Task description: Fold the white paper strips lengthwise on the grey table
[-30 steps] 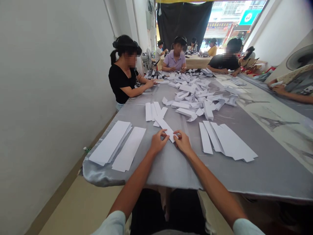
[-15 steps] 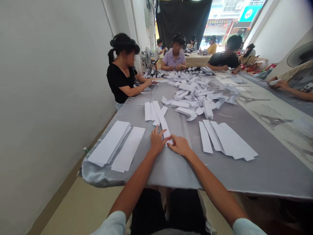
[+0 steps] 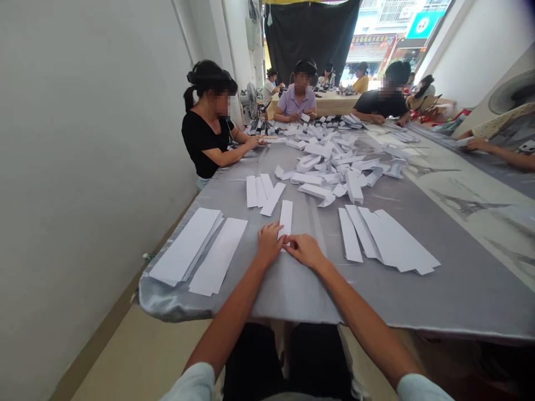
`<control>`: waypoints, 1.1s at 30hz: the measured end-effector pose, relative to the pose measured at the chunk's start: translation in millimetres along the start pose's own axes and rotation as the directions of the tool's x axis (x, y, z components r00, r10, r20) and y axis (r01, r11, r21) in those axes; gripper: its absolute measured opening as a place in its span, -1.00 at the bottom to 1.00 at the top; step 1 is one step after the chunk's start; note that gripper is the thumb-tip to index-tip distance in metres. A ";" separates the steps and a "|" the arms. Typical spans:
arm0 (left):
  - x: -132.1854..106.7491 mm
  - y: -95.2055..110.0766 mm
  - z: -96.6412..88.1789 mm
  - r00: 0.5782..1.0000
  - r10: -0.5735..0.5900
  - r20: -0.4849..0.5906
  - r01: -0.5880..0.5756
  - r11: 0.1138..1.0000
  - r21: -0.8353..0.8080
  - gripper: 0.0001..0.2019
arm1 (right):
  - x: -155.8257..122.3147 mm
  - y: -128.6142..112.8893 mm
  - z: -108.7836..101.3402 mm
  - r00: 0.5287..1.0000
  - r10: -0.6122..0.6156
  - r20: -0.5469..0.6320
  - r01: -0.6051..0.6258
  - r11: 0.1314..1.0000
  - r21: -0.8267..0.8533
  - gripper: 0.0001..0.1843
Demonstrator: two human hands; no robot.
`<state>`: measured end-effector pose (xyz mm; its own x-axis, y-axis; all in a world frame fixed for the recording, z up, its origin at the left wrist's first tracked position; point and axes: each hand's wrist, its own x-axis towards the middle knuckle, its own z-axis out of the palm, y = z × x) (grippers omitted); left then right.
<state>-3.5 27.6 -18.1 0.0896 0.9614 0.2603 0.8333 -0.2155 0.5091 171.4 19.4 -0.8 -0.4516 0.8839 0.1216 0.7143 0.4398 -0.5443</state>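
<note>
A narrow folded white paper strip lies lengthwise on the grey table straight ahead of me. My left hand presses on its near end, fingers bent and close together. My right hand rests beside it, fingertips touching the same near end. Both hands pinch the strip's bottom edge against the cloth.
Flat paper sheets lie at my left, a fan of sheets at my right, three folded strips beyond my hands. A heap of folded pieces fills the table's middle. Several people sit around the far end; another person's hand is at right.
The strip lay slanted to the left a second ago; it now points straight away from me. My hands shifted slightly closer together at its near end.
</note>
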 end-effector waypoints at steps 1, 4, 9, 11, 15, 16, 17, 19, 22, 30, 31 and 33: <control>0.2 -0.1 0.5 1.000 -0.017 -0.021 0.017 1.000 0.011 -0.62 | 0.4 -0.2 1.2 1.000 0.010 -0.014 -0.010 1.000 -0.022 -0.80; -0.9 0.5 2.6 0.999 0.031 0.012 -0.032 0.999 0.017 -0.62 | 1.3 0.7 5.3 0.999 0.016 -0.052 -0.021 0.996 -0.090 -0.75; -4.5 2.0 1.9 0.971 0.110 0.210 -0.133 0.987 0.095 -0.50 | 0.6 1.3 8.8 0.995 0.022 -0.093 -0.032 0.993 -0.109 -0.76; -1.7 2.4 -0.7 0.959 0.131 0.251 -0.175 0.971 0.163 -0.49 | -0.1 0.1 9.1 0.993 0.038 -0.109 -0.048 0.995 -0.092 -0.76; 19.5 5.5 -2.4 0.923 0.194 0.332 -0.293 0.915 0.279 -0.53 | -0.4 -1.5 10.3 0.985 0.086 -0.149 -0.096 0.993 -0.064 -0.72; 27.4 6.9 -1.3 0.916 0.201 0.347 -0.311 0.901 0.301 -0.56 | -0.2 -1.2 10.8 0.982 0.099 -0.159 -0.108 0.993 -0.052 -0.70; 35.8 8.2 0.2 0.914 0.201 0.353 -0.321 0.890 0.324 -0.57 | 0.1 -0.6 11.3 0.979 0.113 -0.169 -0.121 0.992 -0.035 -0.69; 52.4 10.1 4.2 0.917 0.196 0.347 -0.325 0.871 0.369 -0.60 | 0.7 1.3 12.2 0.974 0.138 -0.181 -0.140 0.990 0.002 -0.67; 72.2 8.5 9.8 0.941 0.174 0.291 -0.287 0.866 0.410 -0.61 | 1.2 3.8 13.2 0.969 0.158 -0.188 -0.151 0.987 0.051 -0.67; 76.0 -8.8 3.2 0.980 0.159 0.121 -0.193 0.909 0.370 -0.58 | 1.3 5.9 15.9 0.960 0.177 -0.219 -0.150 0.979 0.136 -0.62; 70.9 -10.6 -1.5 0.980 0.165 0.110 -0.194 0.915 0.354 -0.59 | 1.5 6.2 16.2 0.960 0.179 -0.217 -0.151 0.979 0.140 -0.62; 57.9 -15.1 -14.1 0.987 0.142 0.071 -0.158 0.929 0.334 -0.58 | 1.7 6.6 16.9 0.961 0.181 -0.210 -0.153 0.978 0.142 -0.62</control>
<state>-18.6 84.1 0.9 0.2456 0.9308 0.2709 0.9425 -0.2947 0.1580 166.3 21.1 -18.2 -0.1920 0.9623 0.1925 0.6916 0.2718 -0.6692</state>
